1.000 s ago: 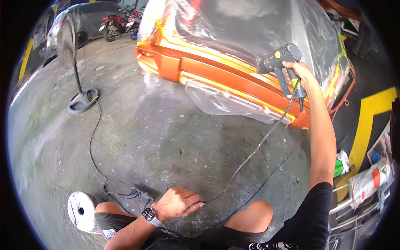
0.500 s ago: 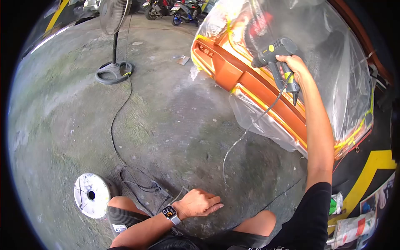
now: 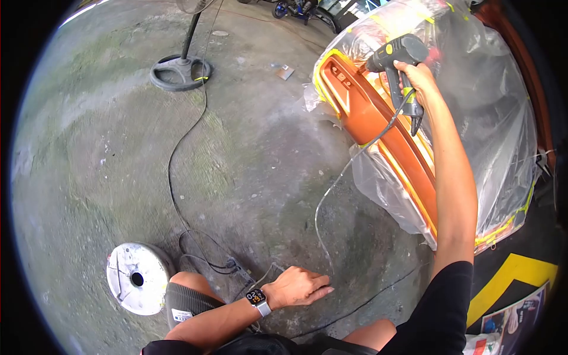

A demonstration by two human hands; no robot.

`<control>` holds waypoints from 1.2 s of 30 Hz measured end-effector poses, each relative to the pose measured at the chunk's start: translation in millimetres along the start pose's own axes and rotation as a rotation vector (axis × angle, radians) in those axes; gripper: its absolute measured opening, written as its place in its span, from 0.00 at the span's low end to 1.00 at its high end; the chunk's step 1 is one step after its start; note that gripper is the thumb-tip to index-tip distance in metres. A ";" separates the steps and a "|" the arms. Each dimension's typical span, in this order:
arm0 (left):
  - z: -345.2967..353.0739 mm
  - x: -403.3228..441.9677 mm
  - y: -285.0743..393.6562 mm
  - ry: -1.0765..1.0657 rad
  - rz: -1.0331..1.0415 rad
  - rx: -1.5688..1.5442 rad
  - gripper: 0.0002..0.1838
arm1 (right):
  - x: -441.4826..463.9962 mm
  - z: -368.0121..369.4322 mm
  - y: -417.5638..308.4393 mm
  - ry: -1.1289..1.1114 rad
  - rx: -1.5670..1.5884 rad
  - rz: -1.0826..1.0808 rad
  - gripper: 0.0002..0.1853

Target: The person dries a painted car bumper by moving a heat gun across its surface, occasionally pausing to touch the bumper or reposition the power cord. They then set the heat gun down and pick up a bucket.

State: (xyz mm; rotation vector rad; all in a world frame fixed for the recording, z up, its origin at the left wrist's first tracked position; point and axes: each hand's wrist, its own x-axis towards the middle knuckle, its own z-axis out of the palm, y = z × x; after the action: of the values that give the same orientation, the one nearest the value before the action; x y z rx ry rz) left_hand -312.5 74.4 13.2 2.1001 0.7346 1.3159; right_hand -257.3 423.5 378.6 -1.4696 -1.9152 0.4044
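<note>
My right hand [image 3: 418,80] grips a grey heat gun [image 3: 393,74] by its handle, a finger by the trigger. Its nozzle points left, over the upper end of an orange painted car panel [image 3: 378,121], apparently not touching it. Yellow tape and clear plastic sheeting [image 3: 497,112] surround the panel. The gun's cord [image 3: 322,204] hangs down in a curve toward my left hand [image 3: 299,287]. That hand, with a watch [image 3: 257,297] on its wrist, hovers above my lap with fingers curled and pressed together. Whether it holds the cord is hidden.
A white round drum [image 3: 139,278] stands beside my knee. A power strip [image 3: 239,272] with tangled cords lies on the concrete floor. Farther off are a fan base [image 3: 180,74] and parked motorbikes [image 3: 294,9]. Printed sheets [image 3: 515,322] lie at lower right.
The view has shifted, so the floor and panel sit differently in frame. The heat gun now points at the panel's upper end, farther up than before. My left hand keeps its pose.
</note>
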 end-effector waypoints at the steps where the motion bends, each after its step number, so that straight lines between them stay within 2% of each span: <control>1: -1.4 -0.7 -3.3 -0.007 -0.007 0.002 0.16 | 3.5 8.8 -2.3 -0.007 -0.003 0.002 0.17; 4: -4.7 -2.5 -10.3 -0.008 -0.021 -0.007 0.16 | 20.6 38.9 -4.1 -0.032 -0.009 -0.082 0.18; 6: -6.0 -2.6 -13.4 0.002 -0.032 -0.018 0.16 | 32.7 63.6 -6.5 0.076 -0.214 -0.224 0.20; 7: -6.4 -2.2 -15.0 0.006 -0.032 -0.014 0.15 | 28.3 74.8 -10.9 0.044 -0.191 -0.251 0.25; 8: -7.3 -1.5 -16.3 0.010 -0.031 -0.009 0.14 | 35.2 86.0 -9.2 0.034 -0.192 -0.255 0.25; 10: -12.2 -0.1 -14.7 0.009 -0.046 -0.014 0.15 | 36.2 113.2 -16.3 0.169 -0.589 -0.369 0.37; 11: -14.3 -0.8 -14.1 -0.003 -0.053 -0.018 0.15 | 31.0 119.6 -15.6 0.135 -0.633 -0.313 0.40; 14: -16.6 -3.3 -14.7 0.019 -0.046 -0.037 0.15 | 29.2 156.8 3.5 0.087 -0.690 -0.319 0.37; 18: -20.9 -7.2 -15.4 0.010 -0.063 -0.038 0.15 | -28.3 191.7 -1.2 -0.026 -0.856 -0.224 0.36; 21: -22.2 -11.0 -16.6 -0.014 -0.090 -0.054 0.16 | -50.8 204.5 19.6 -0.056 -0.850 -0.331 0.35; 24: -20.8 -13.0 -15.3 -0.010 -0.088 -0.042 0.16 | -64.2 199.8 39.8 -0.102 -0.868 -0.304 0.34; 25: -20.0 -13.8 -16.0 -0.025 -0.096 -0.046 0.16 | -69.3 194.4 44.2 -0.133 -0.913 -0.292 0.39; 26: -19.4 -15.1 -16.6 -0.039 -0.101 -0.049 0.16 | -77.1 187.7 49.1 -0.129 -0.914 -0.285 0.39; 29: -18.5 -16.1 -16.2 -0.054 -0.107 -0.054 0.15 | -98.2 165.1 62.5 -0.072 -0.926 -0.322 0.28; 34: -11.4 -16.1 -15.8 -0.070 -0.106 -0.029 0.15 | -122.9 136.9 90.0 0.042 -0.927 -0.380 0.27; 36: -6.8 -16.7 -16.0 -0.081 -0.114 -0.017 0.15 | -134.7 131.3 102.3 0.081 -0.975 -0.500 0.28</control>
State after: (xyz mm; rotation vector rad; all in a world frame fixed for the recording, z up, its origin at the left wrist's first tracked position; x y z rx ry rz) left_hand -327.4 75.0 -5.7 2.0535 0.7927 1.1656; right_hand -254.1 349.9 177.5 -1.3949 -2.4350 -0.9221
